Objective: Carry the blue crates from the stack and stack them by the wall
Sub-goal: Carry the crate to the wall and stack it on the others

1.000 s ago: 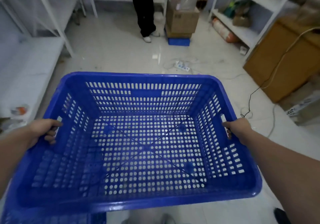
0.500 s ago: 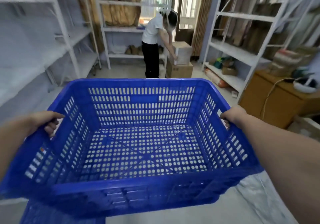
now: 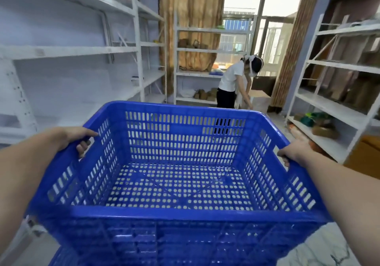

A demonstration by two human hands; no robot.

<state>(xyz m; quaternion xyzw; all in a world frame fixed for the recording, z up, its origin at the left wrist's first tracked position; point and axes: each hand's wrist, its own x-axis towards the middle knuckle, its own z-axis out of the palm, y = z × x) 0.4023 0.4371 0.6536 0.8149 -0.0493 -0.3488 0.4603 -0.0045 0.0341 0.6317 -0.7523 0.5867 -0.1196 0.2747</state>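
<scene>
I hold a large blue perforated crate (image 3: 181, 214) in front of me, raised off the floor and empty inside. My left hand (image 3: 77, 139) grips the handle slot in its left side wall, fingers curled through the opening. My right hand (image 3: 294, 152) grips the rim at the handle on the right side wall. Part of another blue crate (image 3: 61, 257) shows under it at the bottom left.
White metal shelving (image 3: 82, 49) lines the left wall, more shelves (image 3: 329, 105) with boxes stand on the right. A person (image 3: 232, 84) in a white top bends over a cardboard box (image 3: 260, 99) ahead near the window. A wooden cabinet (image 3: 366, 158) sits far right.
The crate has come up from low over the floor to chest height. My view has tilted upward from the floor to the room ahead. Both hands keep their grip.
</scene>
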